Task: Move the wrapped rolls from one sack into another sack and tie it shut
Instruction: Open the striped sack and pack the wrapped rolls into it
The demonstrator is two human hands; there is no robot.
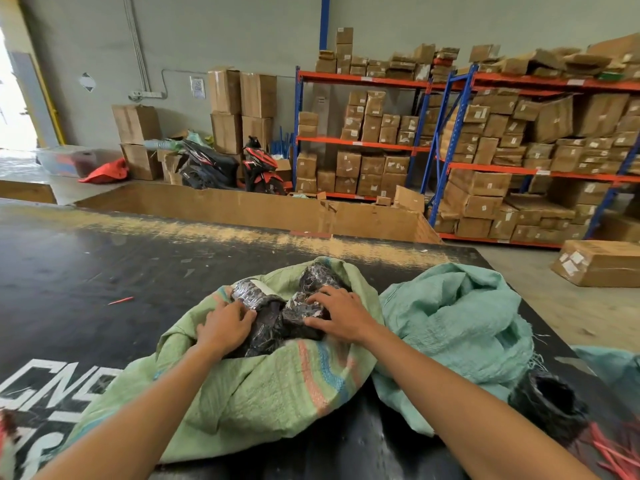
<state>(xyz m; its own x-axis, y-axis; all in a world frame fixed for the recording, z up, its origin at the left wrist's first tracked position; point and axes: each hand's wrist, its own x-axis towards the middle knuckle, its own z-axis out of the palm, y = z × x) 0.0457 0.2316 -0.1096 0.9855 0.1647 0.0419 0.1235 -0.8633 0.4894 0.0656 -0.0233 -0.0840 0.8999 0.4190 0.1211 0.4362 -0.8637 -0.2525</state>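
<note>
Most of the wrapped rolls (277, 317) are buried in the green sack (263, 386); only a few tops show, so their number can't be told. The left hand (225, 327) has its fingertips tucked out of sight among them. The white lettering (52, 393) on the table (86, 271) runs off the left edge, unreadable. Labels on the shelf boxes (485, 185) are too small to read.

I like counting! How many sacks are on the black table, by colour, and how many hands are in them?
Green sack: 1
Teal sack: 1
Hands on the wrapped rolls in the green sack: 2, left hand and right hand
Total: 2 sacks, 2 hands
</note>
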